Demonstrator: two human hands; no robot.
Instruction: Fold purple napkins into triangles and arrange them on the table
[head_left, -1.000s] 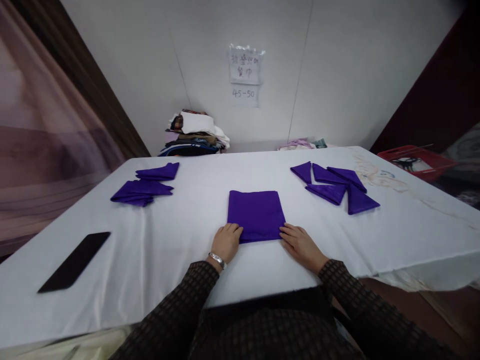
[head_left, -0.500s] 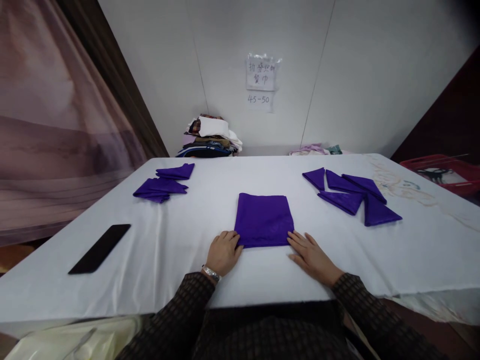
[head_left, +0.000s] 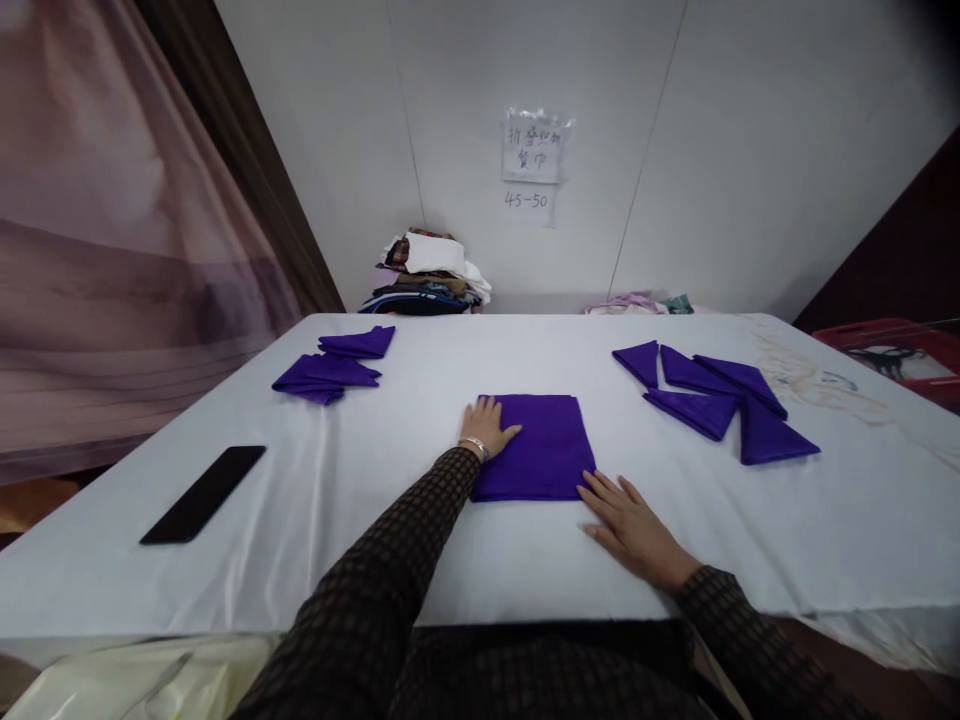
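A purple cloth (head_left: 544,450), folded into a square, lies flat on the white-covered table (head_left: 420,560) in front of me. On its upper left corner rests my left hand (head_left: 489,426), fingers spread and palm down. The fingertips of my right hand (head_left: 630,525) touch the lower right corner, and its fingers are apart too. Neither hand grips anything. Several purple cloths folded into triangles (head_left: 690,412) lie to the right. Further left are more folded purple pieces (head_left: 316,378) with pointed ends.
A flat black object (head_left: 204,495) lies at the table's left. Stacked clothes (head_left: 427,275) and pink fabric (head_left: 630,302) are beyond the far edge. A red basket (head_left: 904,350) stands at the right, a draped curtain (head_left: 135,230) at the left.
My left hand has moved from the square's lower left corner up to its upper left part. My right hand stays by the lower right corner. The view has shifted slightly.
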